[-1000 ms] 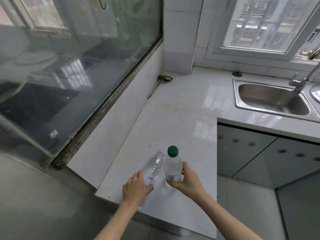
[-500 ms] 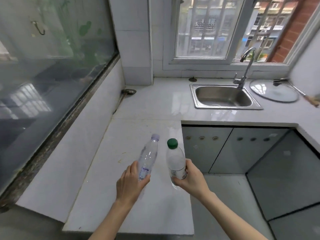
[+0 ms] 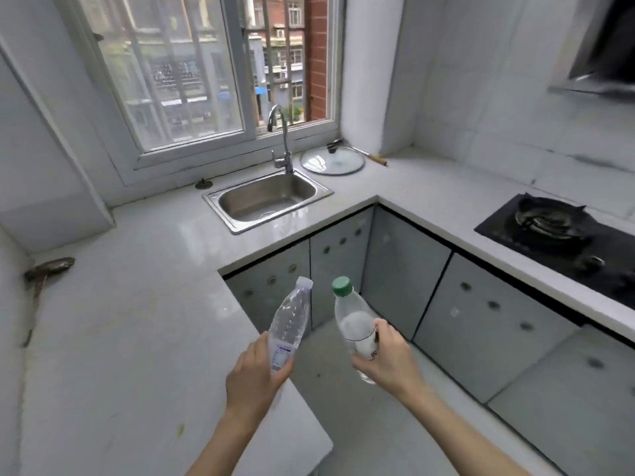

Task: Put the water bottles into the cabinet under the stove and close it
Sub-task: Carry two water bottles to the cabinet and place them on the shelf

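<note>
Low in the middle of the view, the left hand (image 3: 256, 379) has its fingers curled round the lower part of a clear-capped bottle (image 3: 288, 321), which tilts up and to the right over the edge of the desk (image 3: 137, 338). Just beside it, the right hand (image 3: 388, 359) grips the lower half of a green-capped bottle (image 3: 354, 324), held nearly upright above the floor (image 3: 343, 424) with its top leaning slightly left. The two bottles are close but apart. To the right, past the right hand, is the cabinet under the stove (image 3: 488, 331), its grey doors closed, below the black stove (image 3: 563, 242) set into the desk's right run. Farther back, a steel sink (image 3: 268, 201) with a tall faucet (image 3: 280, 139) sits below the window (image 3: 192, 73), and a glass lid (image 3: 331, 161) lies flat just right of the faucet.
</note>
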